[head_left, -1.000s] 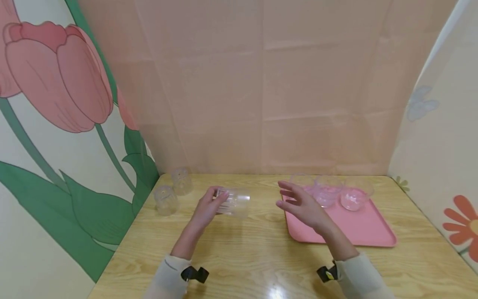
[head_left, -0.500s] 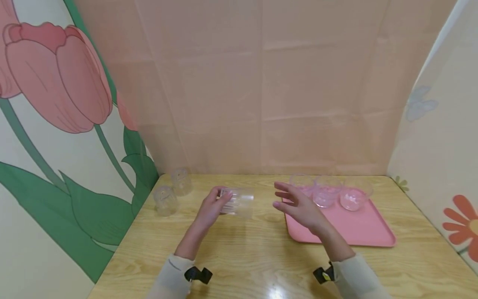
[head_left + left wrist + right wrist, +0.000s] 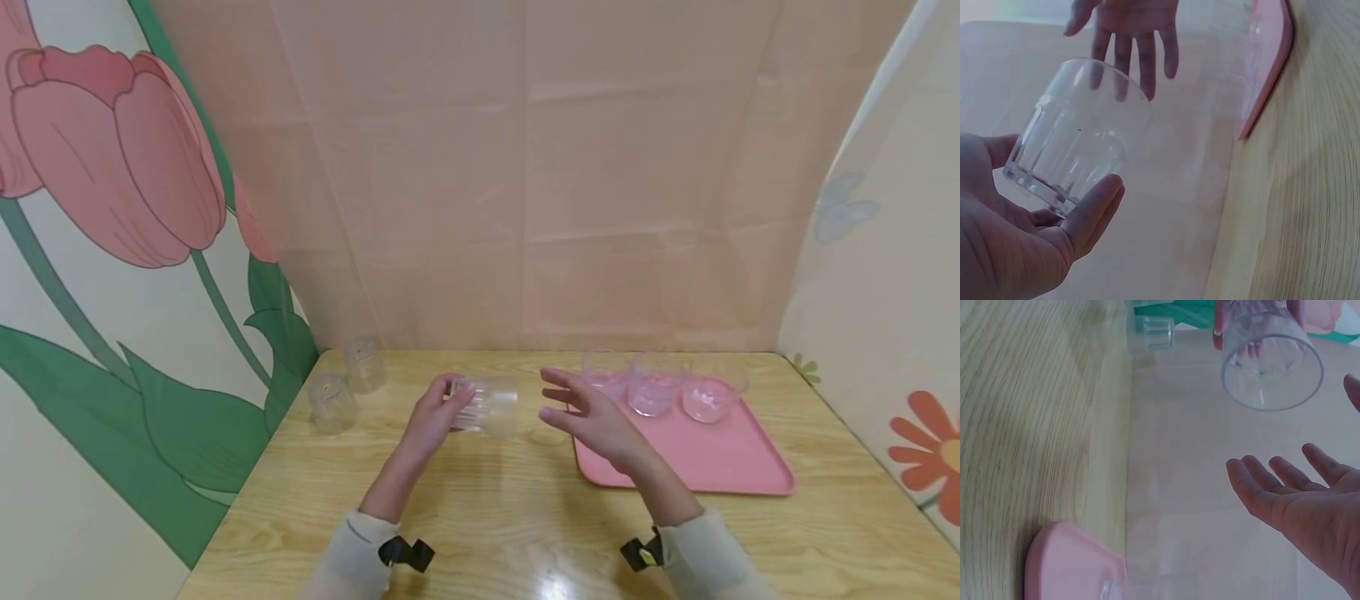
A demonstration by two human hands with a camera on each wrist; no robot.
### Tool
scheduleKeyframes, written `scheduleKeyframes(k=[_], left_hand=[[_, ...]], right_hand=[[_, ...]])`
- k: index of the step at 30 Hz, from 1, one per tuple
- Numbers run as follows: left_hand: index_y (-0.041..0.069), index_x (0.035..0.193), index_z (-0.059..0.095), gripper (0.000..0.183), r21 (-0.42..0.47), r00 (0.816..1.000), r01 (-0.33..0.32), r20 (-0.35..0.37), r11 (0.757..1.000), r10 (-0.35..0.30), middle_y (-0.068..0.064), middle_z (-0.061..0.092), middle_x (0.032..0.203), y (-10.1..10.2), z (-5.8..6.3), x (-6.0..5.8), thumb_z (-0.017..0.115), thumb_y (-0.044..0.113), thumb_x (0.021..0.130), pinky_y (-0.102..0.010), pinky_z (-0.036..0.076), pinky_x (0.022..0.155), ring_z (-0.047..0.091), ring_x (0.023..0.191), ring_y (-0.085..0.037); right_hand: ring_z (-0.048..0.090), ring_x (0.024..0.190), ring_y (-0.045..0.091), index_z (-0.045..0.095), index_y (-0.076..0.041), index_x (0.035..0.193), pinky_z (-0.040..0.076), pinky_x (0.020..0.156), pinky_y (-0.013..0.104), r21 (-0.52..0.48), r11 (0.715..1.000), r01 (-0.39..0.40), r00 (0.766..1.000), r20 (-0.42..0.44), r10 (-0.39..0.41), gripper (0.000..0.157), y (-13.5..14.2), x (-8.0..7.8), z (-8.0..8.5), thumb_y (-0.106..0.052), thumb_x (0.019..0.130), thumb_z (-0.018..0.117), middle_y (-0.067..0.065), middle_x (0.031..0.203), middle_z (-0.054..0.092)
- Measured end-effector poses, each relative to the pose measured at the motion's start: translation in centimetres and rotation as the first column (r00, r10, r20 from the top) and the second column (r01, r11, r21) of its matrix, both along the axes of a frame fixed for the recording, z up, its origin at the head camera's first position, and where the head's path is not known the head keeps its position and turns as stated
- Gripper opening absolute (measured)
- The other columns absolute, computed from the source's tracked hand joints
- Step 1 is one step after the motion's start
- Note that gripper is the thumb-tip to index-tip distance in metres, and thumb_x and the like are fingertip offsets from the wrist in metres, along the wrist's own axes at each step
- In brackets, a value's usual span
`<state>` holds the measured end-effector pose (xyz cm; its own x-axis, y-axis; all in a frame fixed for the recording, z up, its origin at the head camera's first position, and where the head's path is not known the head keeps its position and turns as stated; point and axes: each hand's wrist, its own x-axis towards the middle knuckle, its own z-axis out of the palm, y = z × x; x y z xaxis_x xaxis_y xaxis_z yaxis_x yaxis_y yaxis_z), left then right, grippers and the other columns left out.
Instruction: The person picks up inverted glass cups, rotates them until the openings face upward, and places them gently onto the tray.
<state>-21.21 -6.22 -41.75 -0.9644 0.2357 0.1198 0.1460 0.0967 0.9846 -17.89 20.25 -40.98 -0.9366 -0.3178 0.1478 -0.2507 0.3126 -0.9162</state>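
Observation:
My left hand (image 3: 435, 417) grips a clear glass tumbler (image 3: 491, 406) near its base, above the table. The tumbler lies on its side in the air, its mouth towards my right hand (image 3: 592, 417). In the left wrist view, thumb and fingers curl round the fluted lower part of the tumbler (image 3: 1079, 131). My right hand has its fingers spread, holds nothing and stays a short gap from the rim. The right wrist view shows those extended fingers (image 3: 1272, 487) below the tumbler's round mouth (image 3: 1272, 375).
Two clear glasses, one nearer (image 3: 332, 404) and one farther (image 3: 364, 367), stand at the table's back left. A pink tray (image 3: 697, 462) lies on the right. Three clear glass bowls or cups, including one at the right (image 3: 707, 400), sit along its back. A papered wall (image 3: 525, 208) closes off the back.
My left hand has carried the tumbler a little to the right. My right hand has come left towards it, so the gap between them has narrowed.

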Motion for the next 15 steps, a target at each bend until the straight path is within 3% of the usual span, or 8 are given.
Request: scheduleKeyframes(k=[8,15], left_hand=[[0.011,0.121,0.048,0.052,-0.016,1.000,0.004,0.004,1.000,-0.004,-0.011,0.056,0.107,0.5,0.1,0.3,0.055,0.051,0.089,-0.036,0.054,0.076,0.060,0.086,-0.019],[0.009,0.120,0.049,0.046,0.028,1.000,0.007,-0.004,1.000,-0.007,-0.010,0.055,0.105,1.2,-0.1,0.3,0.057,0.044,0.090,-0.034,0.055,0.073,0.060,0.084,-0.018]], right_hand=[[0.040,0.130,0.026,0.034,-0.034,0.141,0.041,0.099,0.048,-0.026,1.000,-0.013,1.000,0.015,0.013,0.062,-0.6,0.2,0.2,-0.040,0.086,0.064,-0.003,0.144,0.036],[0.041,0.130,0.026,0.033,-0.035,0.140,0.043,0.097,0.048,-0.041,0.999,-0.031,0.999,0.018,0.032,0.062,-1.2,0.1,0.1,-0.040,0.087,0.063,-0.005,0.147,0.033]])
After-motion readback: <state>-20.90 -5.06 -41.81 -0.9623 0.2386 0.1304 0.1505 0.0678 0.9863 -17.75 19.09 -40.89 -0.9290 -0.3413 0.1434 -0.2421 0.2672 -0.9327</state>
